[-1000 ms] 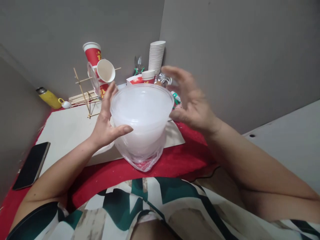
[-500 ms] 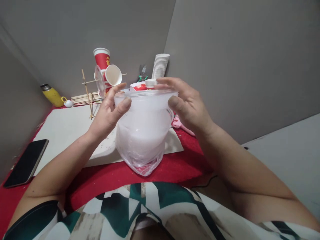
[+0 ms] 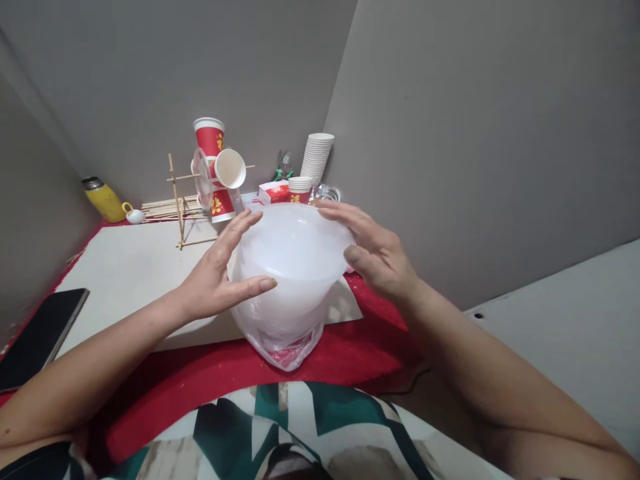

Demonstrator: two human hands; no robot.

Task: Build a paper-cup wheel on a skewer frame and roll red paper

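A stack of translucent white plastic bowls [image 3: 295, 267] in a clear plastic bag [image 3: 290, 343] is held up in front of me over the table's near edge. My left hand [image 3: 220, 280] presses against its left side, thumb forward and fingers stretched up to the rim. My right hand [image 3: 375, 250] grips the right rim, fingers laid over the top edge and thumb on the outer wall. The bag's bottom hangs just above the red cloth [image 3: 350, 340].
A white board [image 3: 135, 267] lies on the red cloth. Behind it stand a stick frame with red paper cups [image 3: 215, 170], a stack of white cups [image 3: 316, 157], a small red box [image 3: 274, 192], a bundle of wooden sticks [image 3: 160, 207] and a yellow flask [image 3: 103, 200]. A phone [image 3: 35, 337] lies left.
My right hand came onto the bowls' rim and now grips it lower. The stack has tipped so its opening shows, and my left fingers have spread along its side.
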